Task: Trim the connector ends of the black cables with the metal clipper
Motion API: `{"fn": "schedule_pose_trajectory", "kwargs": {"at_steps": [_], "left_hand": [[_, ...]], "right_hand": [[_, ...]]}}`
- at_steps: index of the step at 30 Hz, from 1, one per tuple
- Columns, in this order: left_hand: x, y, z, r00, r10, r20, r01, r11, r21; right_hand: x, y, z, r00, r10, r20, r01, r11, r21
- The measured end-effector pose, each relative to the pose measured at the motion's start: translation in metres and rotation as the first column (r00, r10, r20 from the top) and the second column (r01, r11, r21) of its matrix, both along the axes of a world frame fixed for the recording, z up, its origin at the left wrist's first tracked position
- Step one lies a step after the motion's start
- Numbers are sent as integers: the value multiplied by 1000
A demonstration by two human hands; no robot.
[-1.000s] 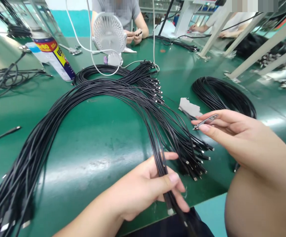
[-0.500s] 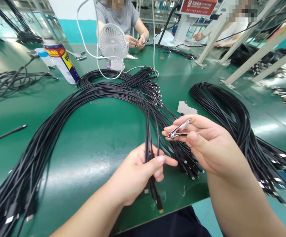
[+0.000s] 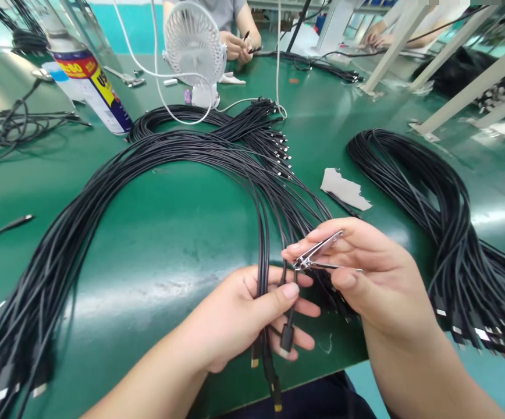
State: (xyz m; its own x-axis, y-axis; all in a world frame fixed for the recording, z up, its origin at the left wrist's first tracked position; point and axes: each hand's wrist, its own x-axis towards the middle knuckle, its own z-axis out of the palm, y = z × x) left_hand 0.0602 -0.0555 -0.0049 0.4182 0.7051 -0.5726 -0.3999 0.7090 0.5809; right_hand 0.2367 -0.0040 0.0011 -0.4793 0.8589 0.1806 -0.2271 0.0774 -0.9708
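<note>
My left hand (image 3: 265, 308) holds several black cables (image 3: 263, 244) under its thumb, with the other fingers spread behind them. Their plugs (image 3: 274, 384) hang below the hand near the table edge, and one plug (image 3: 286, 338) lies against the fingers. In my right hand (image 3: 366, 267) is a silver nail clipper (image 3: 320, 251), its lever raised and its jaws pointing left. The jaws are right at one thin cable above my left thumb; whether they touch it I cannot tell. A long curved bundle of black cables (image 3: 117, 174) runs from these strands to the lower left.
Another cable bundle (image 3: 409, 169) lies on the right, near a torn white scrap (image 3: 346, 189). A white fan (image 3: 195, 43) and a spray can (image 3: 91, 87) stand behind the cables on the green table (image 3: 156, 233). Across it, a person's hands (image 3: 239, 48) hold a dark cable.
The nail clipper has come down and closer to my left hand, to one cable. My left fingers have spread, and a plug now rests on them. The view has shifted slightly.
</note>
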Motion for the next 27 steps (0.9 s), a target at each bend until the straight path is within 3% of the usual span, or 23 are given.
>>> {"fn": "schedule_pose_trajectory", "kwargs": {"at_steps": [3,6,11,14,17,22,27], "left_hand": [[1,0,2,1000,16,4,-16,1000,-19],[2,-1,1,999,12,52,-9,998,-68],[-2,-2,2,988,-5,157,12,999,-44],[-4,-1,6,989,-18,150,26,998,-50],[-3,1,9,997,10,81,-6,999,-48],[0,2,7,988,145,53,-145,989,-12],[-2,3,8,979,195,60,-196,981,4]], "right_hand": [[-1,-2,0,985,-162,67,150,976,156],[-3,-2,-4,936,-333,116,286,909,303],[-2,1,-11,899,-402,175,280,833,478],[-3,2,-13,880,-426,209,271,812,516],[-8,4,-11,905,-399,147,287,828,481],[-15,1,-9,931,-319,-175,359,883,303],[-9,-8,-9,982,-161,-102,164,986,16]]}}
